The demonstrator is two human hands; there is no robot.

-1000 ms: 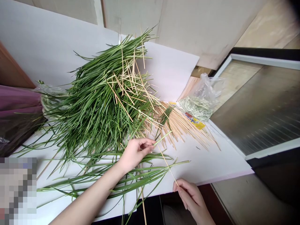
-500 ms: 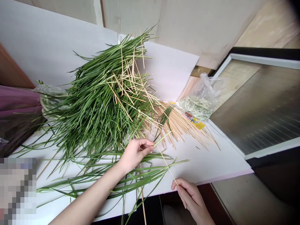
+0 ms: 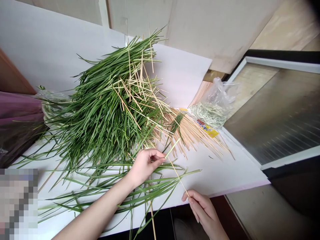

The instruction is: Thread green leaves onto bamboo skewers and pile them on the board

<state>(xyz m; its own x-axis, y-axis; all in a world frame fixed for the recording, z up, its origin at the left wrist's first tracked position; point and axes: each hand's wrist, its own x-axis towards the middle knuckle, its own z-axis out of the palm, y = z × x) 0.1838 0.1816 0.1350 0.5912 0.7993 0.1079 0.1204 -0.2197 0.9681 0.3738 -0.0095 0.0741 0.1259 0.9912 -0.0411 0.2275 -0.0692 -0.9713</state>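
My left hand (image 3: 147, 165) pinches a green stalk (image 3: 173, 148) near its pale end, where the tip of a thin wooden skewer (image 3: 178, 176) meets it. Lower right, my right hand (image 3: 203, 210) is closed on the other end of that skewer. Loose green stalks (image 3: 160, 188) lie under and beside my left forearm, near the table's front edge. Behind them rises a large pile of long green leaves (image 3: 100, 110), with several skewers scattered on its right side. A fan of wooden skewers (image 3: 192, 133) spreads to the right of the pile.
A clear plastic bag (image 3: 215, 106) with pale green pieces stands at the right back of the white table (image 3: 225, 173). Another clear bag (image 3: 53, 108) and purple cloth (image 3: 20, 110) are at the left. A framed glass panel (image 3: 277, 113) leans at the right.
The pale end of the stalk in my left hand has tilted slightly more upright. Leaves near my left forearm have shifted a little. My right hand is nearly unmoved.
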